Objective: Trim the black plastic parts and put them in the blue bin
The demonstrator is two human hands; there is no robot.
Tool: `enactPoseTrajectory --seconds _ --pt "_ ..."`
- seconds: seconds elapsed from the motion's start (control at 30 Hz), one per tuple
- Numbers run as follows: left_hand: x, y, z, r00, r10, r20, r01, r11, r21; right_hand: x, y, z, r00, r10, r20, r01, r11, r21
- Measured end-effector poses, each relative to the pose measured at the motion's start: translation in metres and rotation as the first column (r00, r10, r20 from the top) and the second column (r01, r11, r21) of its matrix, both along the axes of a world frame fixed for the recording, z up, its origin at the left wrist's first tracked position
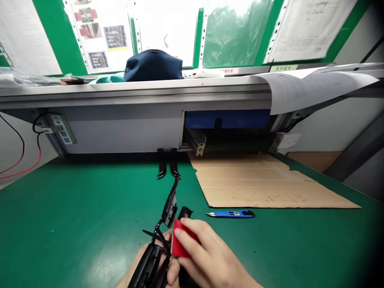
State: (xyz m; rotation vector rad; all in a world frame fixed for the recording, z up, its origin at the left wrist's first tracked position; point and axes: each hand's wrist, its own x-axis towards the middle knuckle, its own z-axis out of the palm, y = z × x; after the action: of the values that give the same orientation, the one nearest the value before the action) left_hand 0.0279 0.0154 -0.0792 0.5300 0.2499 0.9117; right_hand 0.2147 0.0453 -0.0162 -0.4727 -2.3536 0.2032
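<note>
While both my hands work low at the near edge, this is how things lie:
Bench: the green bench (75,208) carries everything, with a shelf (120,90) across its far side.
Cardboard: a flat cardboard sheet (264,184) lies to my right, well apart from my hands.
Black part: the long black plastic part (162,236) runs from my grip out over the bench; two similar black pieces (167,162) lie near the shelf.
Left hand: my left hand (144,272) is curled round the part's near end, mostly hidden.
Right hand: my right hand (207,260) pinches a red piece (179,242) against the part.
Knife: a blue utility knife (232,214) lies just beyond my right hand.
Risk: I judge the thin far end could snap if I lever it, or the red piece could slip from my fingertips.
</note>
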Motion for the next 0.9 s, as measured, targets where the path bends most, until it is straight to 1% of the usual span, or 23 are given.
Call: enactPoseTrajectory --seconds 0.03,0.07,0.13,0.2,0.27,0.33,0.37,0.43,0.47,0.57,0.67,0.77,0.87,0.9 --pt "0.000 -0.001 0.002 1.000 -0.010 0.008 0.010 1.000 -0.001 0.000 0.000 0.001 1.000 0.015 0.006 -0.015 1.000 0.002" --pt "0.000 -0.003 0.005 1.000 -0.023 0.011 0.023 1.000 -0.001 0.001 0.001 0.001 1.000 -0.002 0.005 0.002 1.000 -0.011" --pt "0.001 -0.005 0.012 1.000 -0.003 0.021 0.003 1.000 0.009 0.004 0.002 0.003 0.999 -0.051 -0.006 0.051 0.998 -0.041" --pt "0.002 -0.007 0.017 0.999 0.024 0.028 -0.025 0.999 0.032 0.007 0.002 0.004 1.000 -0.020 0.010 0.021 0.998 -0.053" --pt "0.003 -0.008 0.020 1.000 0.005 0.031 -0.006 1.000 0.019 0.010 0.002 0.006 1.000 0.004 0.014 -0.003 0.998 -0.065" --pt "0.003 -0.007 0.023 1.000 -0.015 0.023 0.015 1.000 0.003 0.011 0.001 0.007 0.999 -0.038 -0.021 0.036 0.995 -0.093" --pt "0.003 -0.007 0.024 0.999 -0.029 0.015 0.029 1.000 -0.003 0.011 0.000 0.008 0.999 -0.037 -0.038 0.033 0.995 -0.097" --pt "0.002 -0.007 0.026 0.999 -0.048 0.005 0.048 0.999 0.013 0.010 0.000 0.009 0.999 0.017 -0.039 -0.021 0.996 -0.083" --pt "0.001 -0.007 0.028 0.999 -0.045 0.002 0.045 0.999 0.024 0.010 0.000 0.008 0.999 0.022 -0.037 -0.025 0.997 -0.079" --pt "0.000 -0.008 0.029 1.000 -0.029 0.007 0.028 0.999 0.032 0.009 0.000 0.007 0.997 -0.056 -0.047 0.050 0.992 -0.117" --pt "-0.001 -0.009 0.027 0.999 -0.040 0.016 0.039 0.997 0.066 0.008 0.001 0.007 0.999 0.015 -0.029 -0.018 0.994 -0.105" --pt "-0.001 -0.009 0.028 1.000 -0.008 0.004 0.008 0.999 0.053 0.008 0.001 0.008 0.998 -0.046 -0.045 0.040 0.992 -0.120" --pt "0.001 -0.010 0.034 1.000 -0.004 -0.026 0.005 0.999 0.035 0.008 -0.001 0.010 0.999 0.004 -0.033 -0.007 0.995 -0.095" --pt "0.001 -0.010 0.036 0.999 -0.005 -0.043 0.006 1.000 0.027 0.008 -0.002 0.011 0.999 -0.007 -0.036 0.004 0.996 -0.092"
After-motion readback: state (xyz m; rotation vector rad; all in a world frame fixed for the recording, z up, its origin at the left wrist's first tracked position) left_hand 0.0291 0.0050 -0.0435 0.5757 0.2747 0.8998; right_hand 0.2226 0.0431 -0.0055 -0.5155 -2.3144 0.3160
